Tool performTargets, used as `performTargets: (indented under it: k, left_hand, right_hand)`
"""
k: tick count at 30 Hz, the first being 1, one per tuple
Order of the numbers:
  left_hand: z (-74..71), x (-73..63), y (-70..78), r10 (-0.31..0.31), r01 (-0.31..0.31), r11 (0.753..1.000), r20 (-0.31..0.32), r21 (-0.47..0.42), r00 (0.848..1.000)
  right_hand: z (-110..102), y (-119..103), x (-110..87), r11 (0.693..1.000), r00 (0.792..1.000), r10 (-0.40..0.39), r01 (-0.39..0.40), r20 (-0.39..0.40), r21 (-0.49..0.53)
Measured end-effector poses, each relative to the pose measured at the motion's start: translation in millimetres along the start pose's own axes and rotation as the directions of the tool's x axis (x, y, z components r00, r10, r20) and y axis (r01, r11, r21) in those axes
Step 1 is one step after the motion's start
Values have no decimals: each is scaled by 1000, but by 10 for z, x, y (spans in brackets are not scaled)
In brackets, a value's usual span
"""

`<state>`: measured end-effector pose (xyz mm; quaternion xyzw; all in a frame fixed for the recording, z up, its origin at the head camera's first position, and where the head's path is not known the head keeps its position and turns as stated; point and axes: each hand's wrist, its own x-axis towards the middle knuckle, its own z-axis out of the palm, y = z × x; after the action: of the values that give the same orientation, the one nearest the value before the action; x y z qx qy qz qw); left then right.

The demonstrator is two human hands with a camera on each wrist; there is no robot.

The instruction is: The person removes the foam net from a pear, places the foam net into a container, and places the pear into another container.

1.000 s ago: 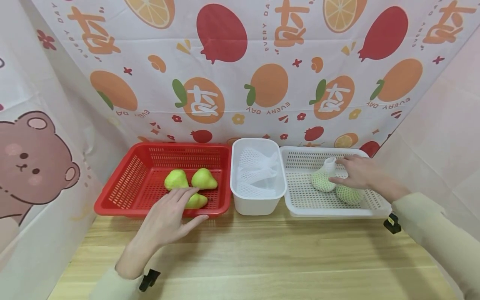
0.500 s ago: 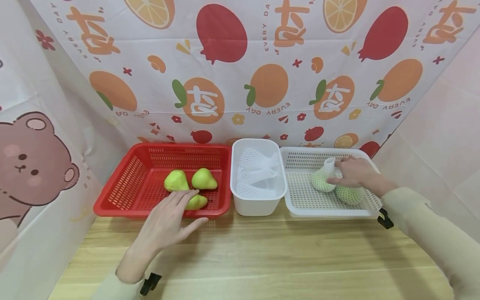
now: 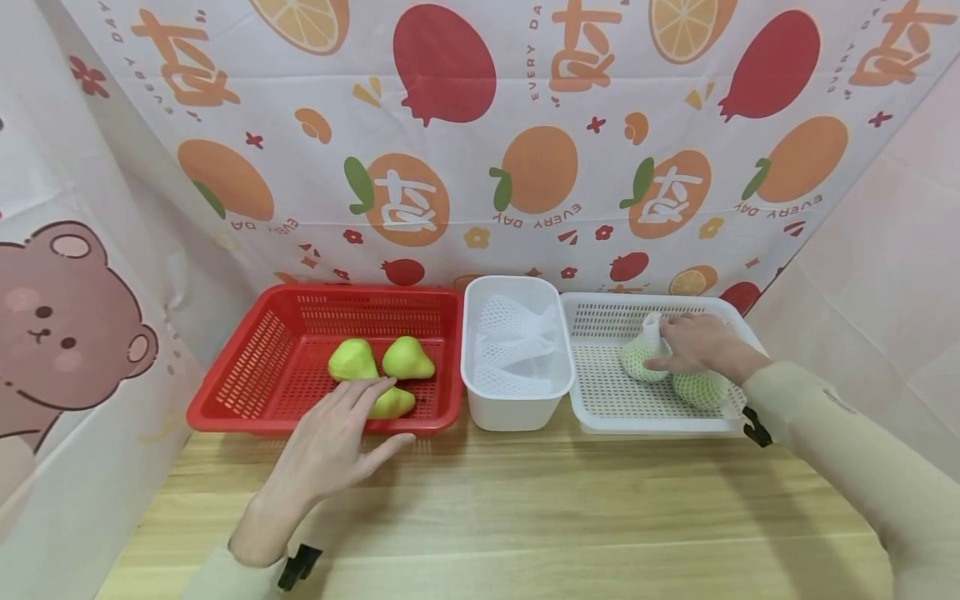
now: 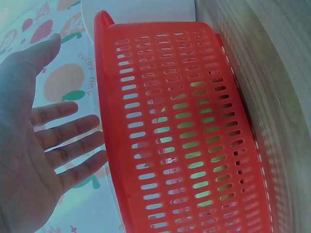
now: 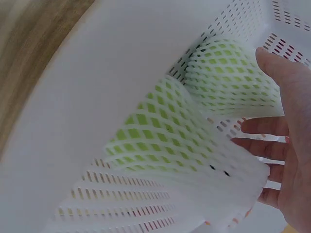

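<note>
My left hand [image 3: 330,442] hovers palm down at the front rim of a red plastic basket [image 3: 225,367], fingers extended and thumb spread. Three bare green pears lie in that basket: one at the left [image 3: 352,360], another at the back right [image 3: 408,358], and a front pear [image 3: 393,404] partly hidden by the fingers. Over a white slotted basket [image 3: 637,425], my right hand [image 3: 697,346] reaches in with loose fingers. Its thumb is beside a pear in a white foam net [image 3: 643,358]. Under the palm lies a second netted pear [image 5: 155,131], its net's loose end near the fingers.
Between the baskets stands a white plastic bin [image 3: 513,412] holding several white foam nets [image 3: 513,346]. All three containers line up on a wooden table [image 3: 540,517]. A fruit-print curtain [image 3: 465,183] hangs right behind them, with more cloth on both sides.
My right hand has moved a little to the left toward the left netted pear, whose net top now leans slightly left. My left hand stays in place.
</note>
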<state>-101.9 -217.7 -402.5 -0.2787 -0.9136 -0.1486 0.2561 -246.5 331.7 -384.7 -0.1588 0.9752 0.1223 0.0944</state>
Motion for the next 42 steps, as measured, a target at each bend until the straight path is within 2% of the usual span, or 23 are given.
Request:
performTargets:
  k: [11, 17, 32, 42]
  left_hand:
    - [18, -13, -13, 9, -9, 1000, -6, -2, 1000]
    - [24, -15, -24, 15, -15, 1000, -12, 2, 1000]
    - [23, -23, -17, 15, -15, 1000, -13, 6, 1000]
    - [11, -21, -18, 17, -17, 1000, -14, 9, 1000]
  right_hand:
    - [46, -25, 126, 999, 999, -22, 22, 30, -26]
    - [75, -62, 161, 997, 998, -59, 60, 31, -42]
    - [112, -215, 256, 990, 991, -134, 133, 22, 40]
    - [72, -278, 347, 982, 981, -186, 188, 48, -28]
